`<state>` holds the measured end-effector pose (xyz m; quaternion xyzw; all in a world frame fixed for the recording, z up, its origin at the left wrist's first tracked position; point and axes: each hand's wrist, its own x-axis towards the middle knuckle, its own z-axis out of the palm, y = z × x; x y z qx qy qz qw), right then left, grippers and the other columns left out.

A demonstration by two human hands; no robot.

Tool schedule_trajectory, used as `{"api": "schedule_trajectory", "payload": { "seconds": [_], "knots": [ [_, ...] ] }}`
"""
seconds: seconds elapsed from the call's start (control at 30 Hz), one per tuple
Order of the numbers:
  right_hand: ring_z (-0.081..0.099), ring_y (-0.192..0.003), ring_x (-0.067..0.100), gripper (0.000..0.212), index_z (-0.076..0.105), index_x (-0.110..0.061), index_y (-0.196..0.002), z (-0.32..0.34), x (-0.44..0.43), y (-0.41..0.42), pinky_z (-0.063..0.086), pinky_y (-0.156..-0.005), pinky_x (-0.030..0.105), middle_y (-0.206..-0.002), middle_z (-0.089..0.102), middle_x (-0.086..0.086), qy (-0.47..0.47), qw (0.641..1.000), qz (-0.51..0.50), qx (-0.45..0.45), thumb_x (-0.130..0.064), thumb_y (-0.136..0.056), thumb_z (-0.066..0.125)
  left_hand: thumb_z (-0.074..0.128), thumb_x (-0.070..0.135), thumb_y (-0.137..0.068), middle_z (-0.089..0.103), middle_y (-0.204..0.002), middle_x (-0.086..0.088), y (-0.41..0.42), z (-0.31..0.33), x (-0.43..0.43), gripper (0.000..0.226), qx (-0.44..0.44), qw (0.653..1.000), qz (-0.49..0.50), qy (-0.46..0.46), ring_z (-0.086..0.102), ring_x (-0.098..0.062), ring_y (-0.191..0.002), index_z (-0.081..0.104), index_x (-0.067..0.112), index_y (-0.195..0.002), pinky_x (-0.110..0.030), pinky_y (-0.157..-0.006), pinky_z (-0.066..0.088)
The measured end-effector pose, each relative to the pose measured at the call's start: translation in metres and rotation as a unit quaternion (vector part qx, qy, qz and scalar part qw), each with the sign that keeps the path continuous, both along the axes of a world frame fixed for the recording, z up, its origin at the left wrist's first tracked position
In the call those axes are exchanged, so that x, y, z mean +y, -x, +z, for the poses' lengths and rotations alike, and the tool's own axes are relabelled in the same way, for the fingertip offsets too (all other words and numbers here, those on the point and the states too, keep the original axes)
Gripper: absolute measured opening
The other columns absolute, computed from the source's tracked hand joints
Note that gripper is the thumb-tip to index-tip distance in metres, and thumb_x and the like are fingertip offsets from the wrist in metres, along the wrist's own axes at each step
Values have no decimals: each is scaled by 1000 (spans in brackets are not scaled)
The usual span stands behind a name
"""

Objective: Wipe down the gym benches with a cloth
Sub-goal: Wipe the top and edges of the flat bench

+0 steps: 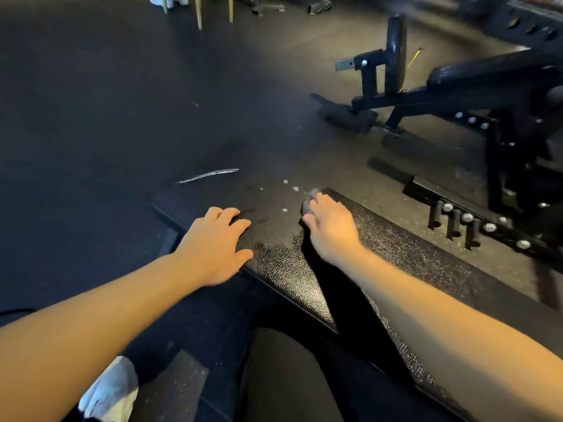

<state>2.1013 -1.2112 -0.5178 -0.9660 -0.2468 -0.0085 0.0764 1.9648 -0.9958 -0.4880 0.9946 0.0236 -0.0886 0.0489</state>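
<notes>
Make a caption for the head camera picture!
Left hand flat on the black bench, right hand gripping a dark cloth near its end.

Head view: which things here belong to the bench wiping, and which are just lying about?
Job: bench pad; dark cloth held under right hand; left hand resting on the pad; second bench behind, possibly next.
Lying about: white cloth lower left; peg rack; white streak.
</notes>
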Motion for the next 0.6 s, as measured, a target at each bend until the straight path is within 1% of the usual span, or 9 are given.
{"api": "schedule_trajectory", "payload": {
  "seconds": [0.03,0.1,0.17,0.23,0.3,0.37,0.43,0.5,0.6],
  "knots": [
    [50,-126,30,30,63,-8,-115,1,0,21,37,-109,44,-134,55,7,-2,999,39,2,-30,-102,47,43,61,-100,24,-164,1,0,0,1,70,-2,1000,-4,-1,22,-25,-148,27,27,-159,-41,-117,33],
    [41,-141,26,38,60,-9,-130,2,-2,48,28,-120,43,-150,49,6,-12,996,85,22,-32,-104,46,42,62,-99,24,-164,1,-1,2,2,71,-3,1000,-14,-8,23,-25,-148,27,28,-159,-42,-116,33],
    [37,-145,24,39,57,-11,-138,6,-7,46,23,-122,38,-154,45,4,-10,996,88,30,-31,-106,46,41,63,-100,23,-165,1,0,4,1,70,0,1000,-12,-7,23,-25,-148,26,28,-159,-42,-117,32],
    [42,-139,27,35,58,-11,-133,8,-7,21,30,-116,39,-149,48,5,-4,998,65,22,-29,-106,47,40,63,-100,22,-165,2,1,5,1,70,-1,1000,-10,-8,22,-25,-148,25,28,-159,-42,-118,31],
    [47,-129,32,31,59,-7,-124,7,-3,-17,35,-107,42,-138,52,9,-4,1000,8,17,-27,-105,45,40,62,-100,21,-165,1,2,3,1,70,-2,1000,-10,-2,21,-25,-149,25,28,-160,-42,-119,30],
    [45,-128,33,34,59,-5,-121,6,5,-44,34,-107,43,-136,51,12,-5,997,-59,46,-27,-106,39,41,60,-101,21,-166,1,4,1,2,69,-4,1000,-9,8,20,-25,-149,26,27,-160,-42,-120,30],
    [44,-128,33,38,58,-3,-123,3,14,-46,32,-108,43,-137,50,13,0,996,-87,37,-29,-107,35,41,58,-102,21,-166,1,6,1,2,68,-5,1000,-9,10,20,-24,-149,26,26,-159,-40,-119,29],
    [46,-125,33,38,58,-2,-126,6,20,-22,32,-108,43,-136,50,13,-2,998,-60,13,-28,-107,38,42,57,-102,22,-165,1,6,2,2,67,-6,1000,-8,10,20,-24,-149,27,25,-159,-40,-119,29],
    [46,-127,30,31,59,-6,-121,10,18,40,33,-110,41,-136,51,9,-22,998,50,0,-26,-104,43,42,58,-102,22,-165,1,7,4,4,68,-4,1000,-14,6,20,-24,-149,27,25,-159,-40,-119,31]
  ]
}}
